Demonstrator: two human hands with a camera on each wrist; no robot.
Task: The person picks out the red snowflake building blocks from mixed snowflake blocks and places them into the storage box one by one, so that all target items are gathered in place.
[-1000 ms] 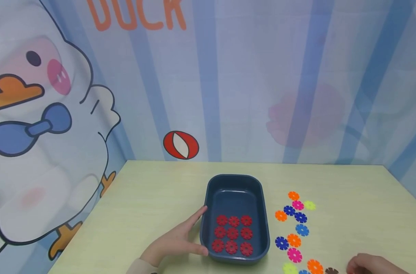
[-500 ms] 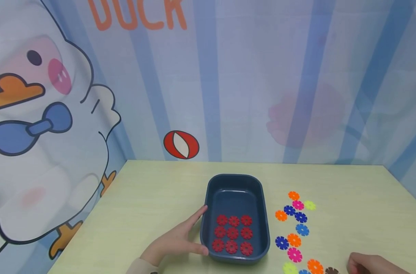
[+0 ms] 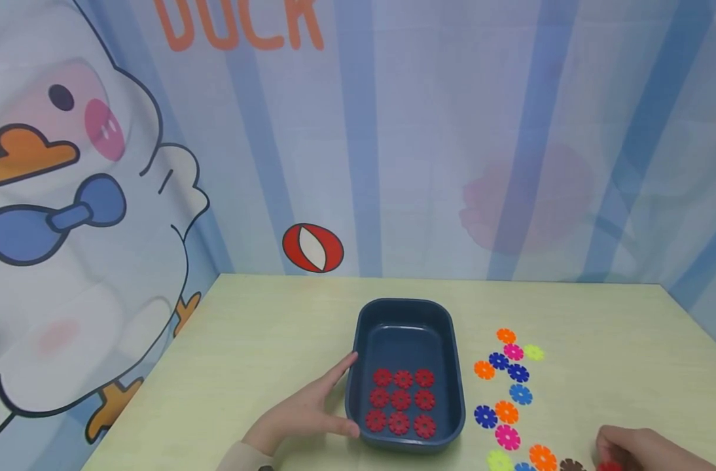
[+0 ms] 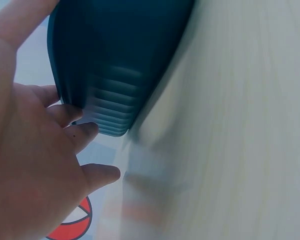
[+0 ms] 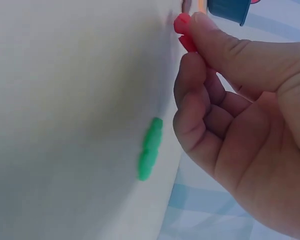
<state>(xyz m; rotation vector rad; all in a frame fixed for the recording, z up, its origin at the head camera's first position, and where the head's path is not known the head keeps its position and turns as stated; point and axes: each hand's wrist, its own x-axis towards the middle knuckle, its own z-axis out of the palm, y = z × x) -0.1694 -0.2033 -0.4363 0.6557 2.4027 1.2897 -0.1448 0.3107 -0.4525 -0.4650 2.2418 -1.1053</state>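
Note:
My left hand [image 3: 302, 413] rests with extended, spread fingers and thumb against the left side of a dark blue rectangular tray [image 3: 405, 447]. In the left wrist view, fingertips touch the tray's outer wall [image 4: 117, 50]. Inside the tray lie red snowflake discs [image 3: 400, 400] in three rows of three. At the lower right of the head view, my right hand [image 3: 643, 447] pinches another red snowflake disc [image 5: 182, 24] between thumb and finger. The right wrist view shows that disc partly hidden by the thumb, with the other fingers curled.
Loose snowflake discs in orange [image 3: 506, 412], pink [image 3: 507, 437], dark blue [image 3: 485, 417], light blue [image 3: 520, 394], yellow [image 3: 533, 352] and brown [image 3: 572, 465] lie right of the tray. A green disc [image 5: 150, 150] lies near my right hand. A printed curtain [image 3: 417, 144] stands behind the table [image 3: 275, 314].
My right hand has risen slightly, and the red disc beneath its fingers now shows in the head view. My left hand and the tray stay in place.

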